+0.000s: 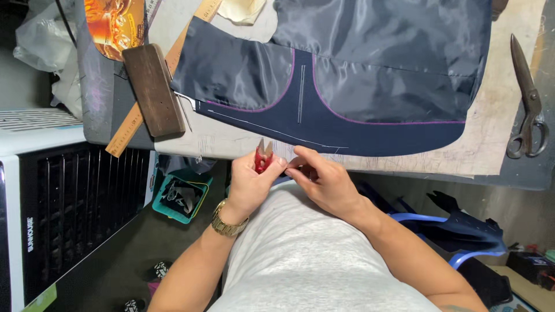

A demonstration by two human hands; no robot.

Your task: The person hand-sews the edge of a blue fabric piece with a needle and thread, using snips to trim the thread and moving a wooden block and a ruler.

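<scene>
My left hand (247,186), with a gold watch on the wrist, is closed around small red thread snips (263,157) whose blades point toward the table edge. My right hand (325,179) is right beside it, fingertips pinched together near the snips; whatever they pinch is too small to see. Both hands hover just below the hem of a navy jacket panel (324,124) spread on the table. It has shiny dark lining, purple piping and white chalk lines.
A wooden block (153,89) lies over a wooden ruler (128,130) at the table's left. Large metal scissors (529,104) rest at the right, on beige paper (497,144). Below are a teal basket (182,196), a black-and-white air cooler (69,214) and a blue chair (445,222).
</scene>
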